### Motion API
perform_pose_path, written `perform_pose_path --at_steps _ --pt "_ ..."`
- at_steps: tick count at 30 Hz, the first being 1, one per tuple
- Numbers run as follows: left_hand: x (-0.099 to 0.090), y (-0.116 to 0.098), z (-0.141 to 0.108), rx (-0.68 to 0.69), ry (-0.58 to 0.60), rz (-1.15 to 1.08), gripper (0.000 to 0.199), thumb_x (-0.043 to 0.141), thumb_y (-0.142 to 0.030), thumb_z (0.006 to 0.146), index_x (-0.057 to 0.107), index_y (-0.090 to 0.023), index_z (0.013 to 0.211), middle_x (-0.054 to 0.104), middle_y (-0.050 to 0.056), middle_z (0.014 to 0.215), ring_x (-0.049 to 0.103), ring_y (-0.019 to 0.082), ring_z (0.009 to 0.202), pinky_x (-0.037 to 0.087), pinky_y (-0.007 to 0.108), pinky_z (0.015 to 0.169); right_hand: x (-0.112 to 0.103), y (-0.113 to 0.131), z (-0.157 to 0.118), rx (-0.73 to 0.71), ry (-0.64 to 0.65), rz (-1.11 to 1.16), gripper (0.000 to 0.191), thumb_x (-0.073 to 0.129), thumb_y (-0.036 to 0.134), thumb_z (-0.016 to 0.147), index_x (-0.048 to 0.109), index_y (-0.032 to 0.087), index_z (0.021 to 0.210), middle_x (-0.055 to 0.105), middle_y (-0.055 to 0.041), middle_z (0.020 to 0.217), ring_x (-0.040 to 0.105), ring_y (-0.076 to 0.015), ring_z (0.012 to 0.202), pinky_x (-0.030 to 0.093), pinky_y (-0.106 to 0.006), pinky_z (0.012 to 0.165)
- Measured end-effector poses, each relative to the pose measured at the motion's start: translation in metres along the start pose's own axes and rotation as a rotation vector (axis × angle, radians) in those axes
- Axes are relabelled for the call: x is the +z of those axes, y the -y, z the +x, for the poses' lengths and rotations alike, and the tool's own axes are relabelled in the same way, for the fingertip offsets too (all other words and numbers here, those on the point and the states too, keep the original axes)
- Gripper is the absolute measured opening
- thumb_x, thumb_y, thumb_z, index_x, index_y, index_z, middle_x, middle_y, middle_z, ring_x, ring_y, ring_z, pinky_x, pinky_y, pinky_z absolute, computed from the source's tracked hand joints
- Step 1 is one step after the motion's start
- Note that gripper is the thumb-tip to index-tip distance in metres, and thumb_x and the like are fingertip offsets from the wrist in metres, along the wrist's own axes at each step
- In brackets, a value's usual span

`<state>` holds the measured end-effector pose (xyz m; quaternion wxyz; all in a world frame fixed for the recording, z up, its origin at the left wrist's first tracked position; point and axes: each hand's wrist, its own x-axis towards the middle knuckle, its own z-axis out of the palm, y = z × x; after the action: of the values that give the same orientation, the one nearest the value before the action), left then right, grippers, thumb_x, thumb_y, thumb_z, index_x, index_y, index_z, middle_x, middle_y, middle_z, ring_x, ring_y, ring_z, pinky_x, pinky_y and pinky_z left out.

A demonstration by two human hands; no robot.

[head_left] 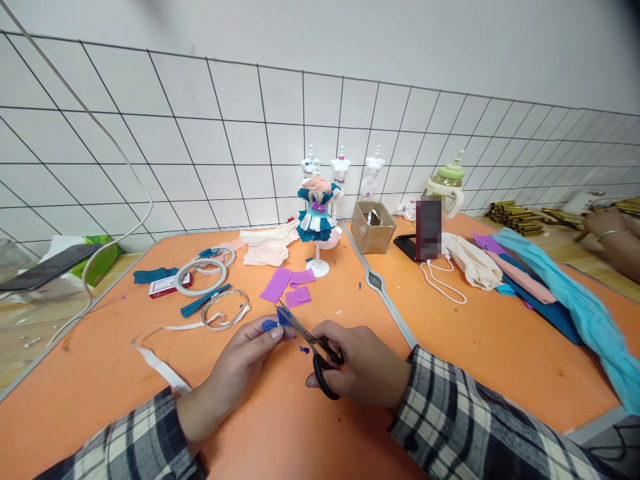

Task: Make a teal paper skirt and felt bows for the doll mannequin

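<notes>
Between the thumb and fingers of my left hand (245,353) is a small blue crepe-paper bow (271,325). My right hand (357,357) grips black-handled scissors (303,331), its fingers in the handle loops. The scissor blades point up and left, across the right part of the bow. A small blue scrap (304,349) lies on the table just below the blades. Beyond my hands lie several purple paper pieces (277,285). Farther back stands a miniature dress form wearing a teal and white ruffled paper dress (317,220) with a purple bow.
Tape rolls (201,277), teal strips (155,275) and a white ribbon (163,368) lie at left. White mannequins (373,172), a cardboard box (373,230), a phone (429,228) and a bottle (447,183) stand behind. Coloured crepe paper (570,287) lies right, near another person's hand (613,230).
</notes>
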<state>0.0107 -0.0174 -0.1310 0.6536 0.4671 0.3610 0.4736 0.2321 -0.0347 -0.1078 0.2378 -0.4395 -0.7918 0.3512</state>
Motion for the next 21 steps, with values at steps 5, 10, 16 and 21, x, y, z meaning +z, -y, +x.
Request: perform_pose_path --at_steps 5,10,16,21 --pt "0.0008 -0.0002 0.0 -0.001 -0.011 0.013 0.02 0.077 -0.038 0.075 0.078 -0.019 0.08 0.076 0.006 0.087 0.064 0.023 0.088 0.047 0.032 0.086 -0.0002 0.0003 0.0012 0.005 0.013 0.028 0.039 0.079 0.035 0.072 0.057 0.024 0.102 0.05 0.0099 0.061 0.044 -0.0082 0.052 0.027 -0.02 0.048" --pt "0.002 -0.0018 -0.0001 0.01 -0.025 0.018 0.022 0.078 -0.039 0.074 0.078 -0.018 0.08 0.075 0.005 0.085 0.063 0.022 0.087 0.048 0.031 0.086 -0.0008 0.0008 0.0 0.021 -0.005 0.01 0.031 0.075 0.032 0.076 0.056 0.024 0.099 0.052 0.0092 0.062 0.046 -0.0082 0.053 0.027 -0.019 0.049" --pt "0.001 -0.0005 0.0012 0.023 -0.069 -0.005 0.018 0.079 -0.036 0.073 0.076 -0.019 0.077 0.073 0.004 0.082 0.062 0.02 0.085 0.047 0.028 0.084 -0.0033 0.0055 -0.0039 0.04 0.004 -0.011 0.04 0.074 0.041 0.074 0.051 0.025 0.102 0.053 0.0085 0.067 0.047 -0.0094 0.056 0.032 -0.02 0.053" --pt "-0.0004 0.0008 0.0017 0.019 -0.063 -0.002 0.018 0.08 -0.035 0.073 0.076 -0.018 0.077 0.073 0.004 0.08 0.062 0.02 0.083 0.047 0.029 0.082 -0.0018 0.0056 -0.0032 0.021 0.029 -0.016 0.035 0.074 0.032 0.072 0.051 0.025 0.098 0.05 0.01 0.062 0.044 -0.008 0.053 0.029 -0.02 0.05"
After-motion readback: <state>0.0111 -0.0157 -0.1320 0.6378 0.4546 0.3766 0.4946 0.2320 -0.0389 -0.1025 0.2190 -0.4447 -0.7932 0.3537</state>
